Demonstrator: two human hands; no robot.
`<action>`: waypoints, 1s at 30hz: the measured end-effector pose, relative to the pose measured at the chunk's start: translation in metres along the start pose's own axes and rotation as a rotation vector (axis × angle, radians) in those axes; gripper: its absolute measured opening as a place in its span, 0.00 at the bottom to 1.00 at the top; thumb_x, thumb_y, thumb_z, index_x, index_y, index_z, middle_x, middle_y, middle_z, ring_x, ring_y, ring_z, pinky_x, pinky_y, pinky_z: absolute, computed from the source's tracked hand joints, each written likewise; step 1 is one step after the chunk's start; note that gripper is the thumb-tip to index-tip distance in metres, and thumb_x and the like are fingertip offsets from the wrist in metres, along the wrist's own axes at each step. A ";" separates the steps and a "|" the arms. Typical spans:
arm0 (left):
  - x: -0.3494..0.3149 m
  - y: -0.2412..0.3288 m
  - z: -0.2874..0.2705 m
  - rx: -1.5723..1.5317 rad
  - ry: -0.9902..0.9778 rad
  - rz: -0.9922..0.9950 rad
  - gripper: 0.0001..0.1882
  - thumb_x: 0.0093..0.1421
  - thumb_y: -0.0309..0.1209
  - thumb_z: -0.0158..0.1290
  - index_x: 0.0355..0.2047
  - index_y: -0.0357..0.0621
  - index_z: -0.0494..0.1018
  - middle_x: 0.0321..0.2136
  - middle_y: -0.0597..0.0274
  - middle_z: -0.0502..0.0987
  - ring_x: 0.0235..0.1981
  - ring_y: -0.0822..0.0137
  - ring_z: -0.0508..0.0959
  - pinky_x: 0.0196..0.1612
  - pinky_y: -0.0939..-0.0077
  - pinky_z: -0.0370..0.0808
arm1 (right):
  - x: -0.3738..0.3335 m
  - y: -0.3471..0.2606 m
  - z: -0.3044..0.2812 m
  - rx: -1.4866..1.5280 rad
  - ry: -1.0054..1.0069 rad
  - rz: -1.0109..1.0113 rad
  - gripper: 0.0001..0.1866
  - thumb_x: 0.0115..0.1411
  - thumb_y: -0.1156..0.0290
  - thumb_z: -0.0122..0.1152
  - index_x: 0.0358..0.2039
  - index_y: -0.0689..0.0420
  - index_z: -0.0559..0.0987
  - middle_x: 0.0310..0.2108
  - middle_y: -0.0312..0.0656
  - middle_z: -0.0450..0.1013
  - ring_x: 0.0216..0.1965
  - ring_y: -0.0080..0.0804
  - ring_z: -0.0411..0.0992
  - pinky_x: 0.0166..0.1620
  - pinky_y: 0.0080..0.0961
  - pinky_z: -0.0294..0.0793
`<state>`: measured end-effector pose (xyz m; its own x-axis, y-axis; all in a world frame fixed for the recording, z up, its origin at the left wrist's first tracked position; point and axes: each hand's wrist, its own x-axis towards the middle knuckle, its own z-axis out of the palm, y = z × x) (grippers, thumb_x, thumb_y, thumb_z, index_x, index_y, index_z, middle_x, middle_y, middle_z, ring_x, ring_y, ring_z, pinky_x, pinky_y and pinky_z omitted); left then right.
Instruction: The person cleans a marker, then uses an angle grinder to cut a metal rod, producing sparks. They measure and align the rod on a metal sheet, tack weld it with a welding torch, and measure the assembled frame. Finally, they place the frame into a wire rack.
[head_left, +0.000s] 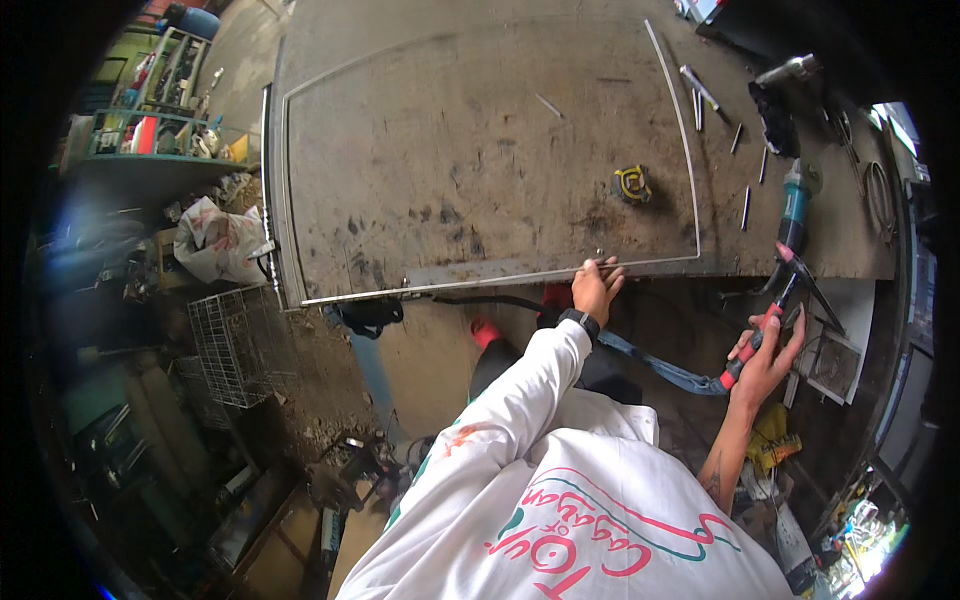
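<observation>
In the head view I look down on a big steel worktable, dark and stained with rust. On it lies a thin rectangular frame of metal rod which follows almost the whole table top; its near bar runs along the table edge closest to me.

My left hand is stretched forward in a long white sleeve, with a dark watch on the wrist. Its fingers are curled over the near bar of the frame at the table edge, so it is closed on that bar and touches it.

My right hand is lower and to the right, away from the table top. It is gripping the red handle of a welding torch, whose dark neck points up toward the table edge. A blue hose goes from the handle back to the left, under my left arm.

Inside the frame, near its right side, sits a yellow and black tape measure. To the right of the frame, outside it, lie several short metal rods and a teal angle grinder, near the right edge of the table.

On the floor to the left stands a wire mesh basket, and above it a white bag.
</observation>
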<state>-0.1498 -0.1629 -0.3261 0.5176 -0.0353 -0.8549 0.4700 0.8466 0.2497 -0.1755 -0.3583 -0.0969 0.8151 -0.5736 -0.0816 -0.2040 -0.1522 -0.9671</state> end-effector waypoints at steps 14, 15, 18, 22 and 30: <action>-0.095 0.239 -0.264 1.640 0.434 1.431 0.23 0.57 0.39 0.71 0.50 0.46 0.79 0.52 0.55 0.76 0.56 0.48 0.73 0.61 0.52 0.68 | -0.097 0.057 0.110 -0.105 -0.472 0.171 0.32 0.74 0.66 0.57 0.74 0.45 0.59 0.32 0.39 0.77 0.20 0.15 0.69 0.19 0.16 0.68; -0.091 0.255 -0.282 1.717 0.416 1.451 0.25 0.57 0.40 0.71 0.51 0.47 0.79 0.52 0.55 0.76 0.56 0.48 0.73 0.61 0.52 0.68 | -0.108 0.065 0.122 -0.120 -0.516 0.211 0.32 0.73 0.68 0.57 0.74 0.46 0.60 0.31 0.38 0.77 0.20 0.15 0.68 0.19 0.16 0.67; -0.081 0.290 -0.317 1.831 0.322 1.429 0.25 0.57 0.42 0.71 0.52 0.49 0.79 0.52 0.56 0.76 0.55 0.50 0.73 0.61 0.53 0.67 | -0.137 0.094 0.152 -0.156 -0.639 0.249 0.33 0.70 0.72 0.58 0.74 0.46 0.62 0.30 0.36 0.76 0.21 0.15 0.67 0.22 0.17 0.68; -0.064 0.310 -0.330 1.821 0.215 1.509 0.13 0.60 0.35 0.67 0.44 0.47 0.80 0.45 0.57 0.77 0.50 0.51 0.75 0.55 0.55 0.68 | -0.160 0.115 0.178 -0.221 -0.712 0.252 0.32 0.69 0.72 0.59 0.72 0.49 0.64 0.29 0.35 0.76 0.22 0.15 0.68 0.26 0.20 0.70; -0.052 0.322 -0.324 1.856 0.176 1.548 0.10 0.65 0.30 0.61 0.42 0.40 0.74 0.41 0.53 0.75 0.44 0.47 0.74 0.50 0.56 0.70 | -0.173 0.146 0.196 -0.188 -0.732 0.179 0.32 0.73 0.65 0.59 0.74 0.48 0.60 0.31 0.39 0.76 0.20 0.15 0.67 0.21 0.15 0.65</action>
<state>-0.2566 0.2837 -0.3487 0.9650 -0.0009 0.2622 -0.0979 -0.9290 0.3570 -0.2402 -0.1231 -0.2709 0.8982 0.0651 -0.4347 -0.4019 -0.2790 -0.8721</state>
